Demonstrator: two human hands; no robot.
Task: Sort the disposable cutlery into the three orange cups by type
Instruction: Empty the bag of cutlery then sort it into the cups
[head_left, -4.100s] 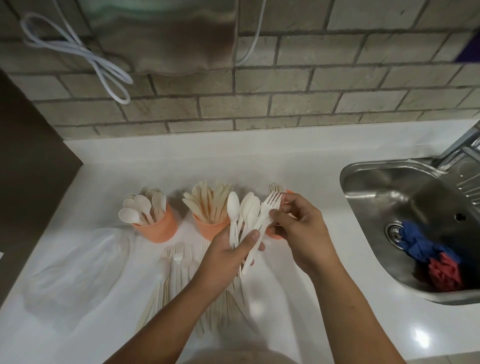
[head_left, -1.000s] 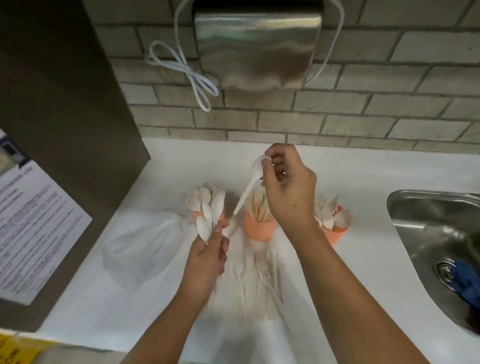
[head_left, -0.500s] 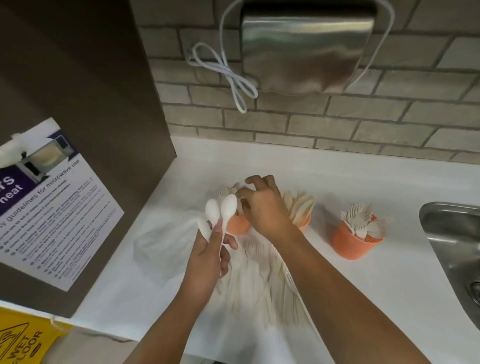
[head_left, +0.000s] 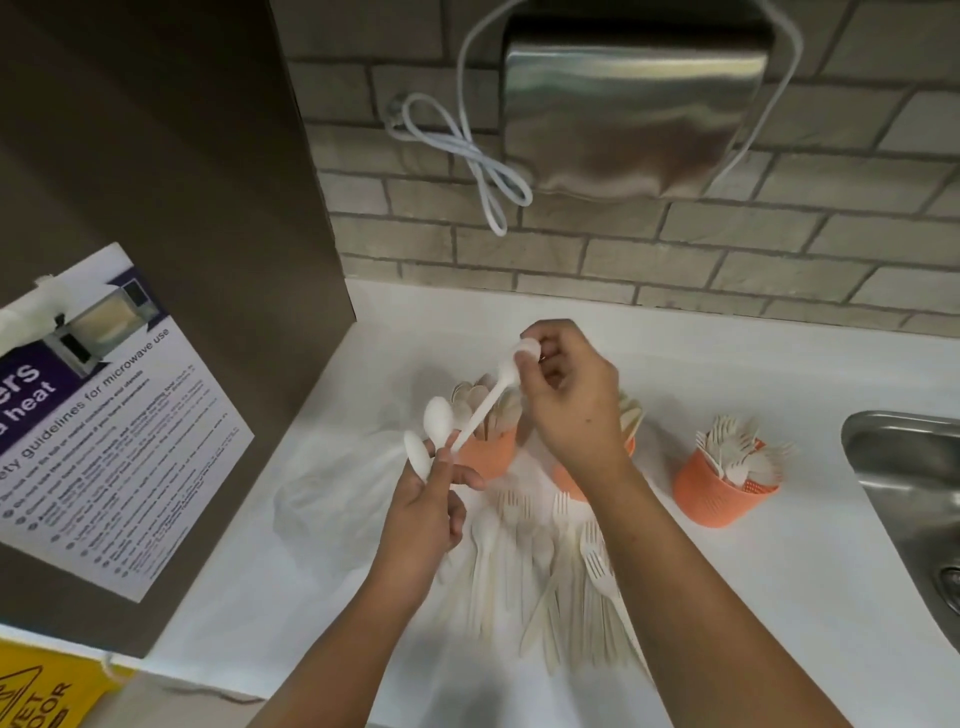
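Three orange cups stand in a row on the white counter. The left cup (head_left: 485, 454) holds spoons, the middle cup (head_left: 569, 480) is mostly hidden behind my right wrist, and the right cup (head_left: 719, 496) holds forks. My right hand (head_left: 569, 395) pinches the bowl of a white spoon (head_left: 491, 397) above the left cup. The spoon's handle slants down to my left hand (head_left: 426, 512), which grips two more white spoons (head_left: 436, 421). A pile of loose white cutlery (head_left: 550, 571) lies on the counter under my arms.
A crumpled clear plastic bag (head_left: 332, 499) lies left of the pile. A steel sink (head_left: 914, 499) is set in the counter at the right. A brown panel with a microwave notice (head_left: 104, 415) walls off the left. A steel dispenser (head_left: 634, 104) hangs above.
My right hand has lifted from the left cup and now pinches one spoon out of the bunch in my left hand. The view has shifted slightly left.
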